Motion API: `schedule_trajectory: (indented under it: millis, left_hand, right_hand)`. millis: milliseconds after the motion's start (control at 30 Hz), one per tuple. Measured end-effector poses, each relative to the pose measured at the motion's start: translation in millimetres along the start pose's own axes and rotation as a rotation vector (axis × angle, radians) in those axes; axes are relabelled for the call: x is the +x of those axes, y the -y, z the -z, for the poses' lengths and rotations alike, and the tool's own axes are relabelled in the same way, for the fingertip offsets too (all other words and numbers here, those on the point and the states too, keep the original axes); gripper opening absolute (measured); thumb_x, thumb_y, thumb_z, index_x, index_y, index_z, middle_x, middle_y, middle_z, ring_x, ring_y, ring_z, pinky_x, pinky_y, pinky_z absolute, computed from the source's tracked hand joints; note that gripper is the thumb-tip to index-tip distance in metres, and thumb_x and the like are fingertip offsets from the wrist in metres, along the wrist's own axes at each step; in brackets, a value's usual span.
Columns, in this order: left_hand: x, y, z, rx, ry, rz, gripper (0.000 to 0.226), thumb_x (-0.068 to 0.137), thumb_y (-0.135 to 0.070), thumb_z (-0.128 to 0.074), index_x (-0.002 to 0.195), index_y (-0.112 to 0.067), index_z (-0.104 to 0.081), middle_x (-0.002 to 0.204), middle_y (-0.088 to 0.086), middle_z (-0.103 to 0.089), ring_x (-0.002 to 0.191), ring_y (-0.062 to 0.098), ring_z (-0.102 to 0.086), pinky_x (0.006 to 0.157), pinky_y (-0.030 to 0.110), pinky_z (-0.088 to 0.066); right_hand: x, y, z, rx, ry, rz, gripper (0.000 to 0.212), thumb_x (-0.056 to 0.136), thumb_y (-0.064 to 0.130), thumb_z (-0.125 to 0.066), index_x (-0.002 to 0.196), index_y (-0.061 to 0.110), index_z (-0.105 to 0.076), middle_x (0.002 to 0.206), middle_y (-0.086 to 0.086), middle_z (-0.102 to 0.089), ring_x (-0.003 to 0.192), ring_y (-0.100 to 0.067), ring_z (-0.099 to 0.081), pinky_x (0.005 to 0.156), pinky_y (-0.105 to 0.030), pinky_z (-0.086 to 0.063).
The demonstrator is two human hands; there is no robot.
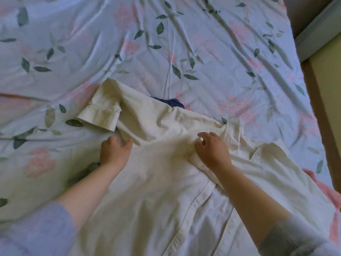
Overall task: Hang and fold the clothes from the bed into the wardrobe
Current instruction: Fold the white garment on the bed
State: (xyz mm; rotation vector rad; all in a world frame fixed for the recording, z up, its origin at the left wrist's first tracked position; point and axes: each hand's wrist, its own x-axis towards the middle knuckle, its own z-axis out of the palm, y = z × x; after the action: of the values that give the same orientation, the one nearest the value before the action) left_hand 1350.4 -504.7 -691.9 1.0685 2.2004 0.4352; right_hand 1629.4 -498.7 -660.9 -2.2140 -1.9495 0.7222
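**Cream shirt spread on the flowered bed**

Cream cotton covers the near half of the view: a button-front shirt (166,182) lies spread on the bed (203,52), its collar (234,132) pointing toward the far right and its button strip running down the middle toward the camera. One short sleeve (101,111) is folded out to the left, its cuff lying flat on the bed cover.

The left hand (114,150) sits at the shirt's left edge, just below that sleeve. Its fingers are curled and the thumb presses against the cloth, so it seems to be pinching the edge of the shirt, though the fingertips are hidden under the fabric. The right hand (212,150) rests on the shirt near the collar, fingers bent and loosely spread, palm down on the cloth; it does not close around anything.

Both forearms reach in from the bottom of the view, with light blue sleeves pushed up toward the elbows.

A dark blue garment (171,103) peeks out from under the far edge of the shirt. A pink garment (328,193) lies at the right, partly under the shirt's right side.

The bed cover is pale blue with pink flowers and dark green leaves, and it is heavily creased. At the far right the bed's edge meets a strip of floor (328,89).
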Motion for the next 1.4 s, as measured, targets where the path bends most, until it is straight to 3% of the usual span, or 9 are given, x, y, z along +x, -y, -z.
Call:
schedule_trajectory:
  millis: [300, 433, 567, 700, 800, 933, 1100, 1267, 1400]
  left_hand:
    - [50.6, 11.3, 3.2, -0.712, 0.220, 0.307, 0.055, 0.077, -0.043, -0.075, 0.118, -0.013, -0.053, 0.112, 0.006, -0.066, 0.094, 0.024, -0.069, 0.085, 0.043, -0.057]
    - [73.4, 7.9, 6.3, -0.820, 0.164, 0.335, 0.070, 0.077, -0.041, -0.076, 0.132, -0.021, -0.039, 0.099, 0.005, -0.068, 0.077, 0.018, -0.068, 0.065, 0.031, -0.055]
    - [89.9, 7.4, 11.2, -0.854, 0.176, 0.394, 0.030, 0.094, -0.023, -0.057, 0.118, -0.006, -0.053, 0.083, 0.010, -0.067, 0.070, 0.020, -0.063, 0.063, 0.033, -0.052]
    - [98.4, -1.4, 24.7, -0.960, 0.116, 0.261, 0.024, 0.097, -0.019, -0.050, 0.121, -0.013, -0.051, 0.116, 0.011, -0.060, 0.102, 0.028, -0.065, 0.083, 0.038, -0.056]
    - [115.5, -16.2, 50.9, -1.008, -0.075, 0.078, 0.018, 0.098, -0.017, -0.047, 0.115, -0.013, -0.050, 0.118, 0.014, -0.059, 0.103, 0.027, -0.063, 0.080, 0.036, -0.056]
    - [133.7, -16.3, 66.8, -0.708, -0.090, -0.059, 0.046, 0.087, -0.037, -0.053, 0.123, -0.010, -0.046, 0.129, 0.012, -0.053, 0.113, 0.030, -0.058, 0.094, 0.050, -0.051]
    - [116.6, 4.1, 41.9, -0.573, 0.090, 0.313, 0.086, 0.070, -0.046, -0.079, 0.133, -0.010, -0.034, 0.128, 0.007, -0.052, 0.104, 0.027, -0.062, 0.089, 0.044, -0.056]
    - [110.2, -1.1, 18.3, -0.985, 0.257, 0.452, 0.034, 0.082, -0.022, -0.075, 0.109, -0.007, -0.060, 0.108, 0.014, -0.069, 0.085, 0.020, -0.070, 0.063, 0.030, -0.059]
    - [122.7, -26.1, 28.6, -1.291, 0.284, 0.444, 0.046, 0.086, -0.019, -0.071, 0.129, -0.018, -0.056, 0.116, 0.008, -0.068, 0.095, 0.021, -0.067, 0.076, 0.037, -0.058]
  right_hand:
    - [82.5, 98.3, -16.9, -0.032, 0.093, 0.190, 0.057, 0.097, 0.023, -0.055, 0.149, 0.013, -0.035, 0.152, -0.006, -0.038, 0.132, -0.025, -0.045, 0.106, -0.036, -0.039]
    - [107.5, 121.3, -26.9, -0.029, 0.189, 0.088, 0.050, 0.094, 0.024, -0.058, 0.139, 0.010, -0.042, 0.133, -0.010, -0.050, 0.099, -0.033, -0.065, 0.087, -0.041, -0.053]
    - [120.4, 125.3, -30.6, 0.015, 0.045, -0.007, 0.018, 0.090, 0.016, -0.054, 0.103, 0.010, -0.066, 0.097, -0.008, -0.062, 0.083, -0.027, -0.060, 0.062, -0.028, -0.044]
    - [129.8, 134.5, -16.3, 0.191, -0.193, -0.038, 0.018, 0.093, 0.012, -0.050, 0.094, 0.012, -0.067, 0.084, -0.009, -0.067, 0.079, -0.026, -0.062, 0.074, -0.038, -0.054]
    - [139.1, 135.5, -14.2, 0.315, -0.124, -0.105, 0.013, 0.094, 0.013, -0.051, 0.094, 0.012, -0.064, 0.079, -0.009, -0.069, 0.079, -0.028, -0.066, 0.078, -0.045, -0.056]
    - [140.3, 138.0, -27.2, 0.292, 0.035, -0.108, 0.035, 0.094, 0.019, -0.055, 0.128, 0.013, -0.054, 0.118, -0.008, -0.062, 0.105, -0.026, -0.063, 0.087, -0.037, -0.052]
    - [119.4, 138.1, -52.2, 0.257, -0.076, 0.000, 0.056, 0.089, 0.015, -0.057, 0.142, 0.017, -0.037, 0.142, -0.007, -0.038, 0.108, -0.024, -0.058, 0.079, -0.029, -0.040]
    - [104.2, 133.7, -63.2, 0.381, -0.101, -0.015, 0.052, 0.087, 0.013, -0.057, 0.136, 0.018, -0.043, 0.132, 0.001, -0.040, 0.087, -0.014, -0.060, 0.063, -0.014, -0.037]
    - [99.2, 130.9, -62.6, 0.436, -0.033, -0.049, 0.046, 0.087, 0.017, -0.058, 0.131, 0.018, -0.045, 0.123, 0.006, -0.040, 0.083, -0.004, -0.056, 0.060, -0.013, -0.036]
